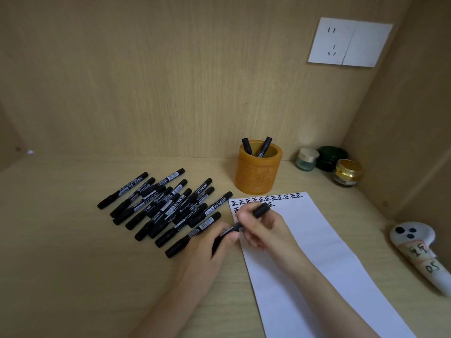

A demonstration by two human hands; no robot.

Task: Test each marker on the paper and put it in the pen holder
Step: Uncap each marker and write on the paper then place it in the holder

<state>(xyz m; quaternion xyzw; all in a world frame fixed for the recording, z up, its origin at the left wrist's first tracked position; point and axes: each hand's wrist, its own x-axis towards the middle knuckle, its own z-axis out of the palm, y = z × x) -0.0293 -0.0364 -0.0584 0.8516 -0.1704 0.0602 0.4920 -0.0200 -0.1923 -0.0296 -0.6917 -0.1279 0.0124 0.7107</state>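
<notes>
Black marker point(260, 210) sits in the clenched right grip point(258, 225), fingers curled round its barrel, its lower end slanting down to the far left part of the white paper point(317, 252), just under rows of black characters. The left grip point(210, 242) pinches a short black piece point(223, 236), cap or marker I cannot tell, at the paper's left edge. Two more stand in the amber pen holder point(257, 176) beyond; a heap of markers point(166, 206) lies left on the worktop point(73, 240).

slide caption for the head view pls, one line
Right hand holds a black marker to the white paper sheet, near the carved amber pen holder.
</notes>
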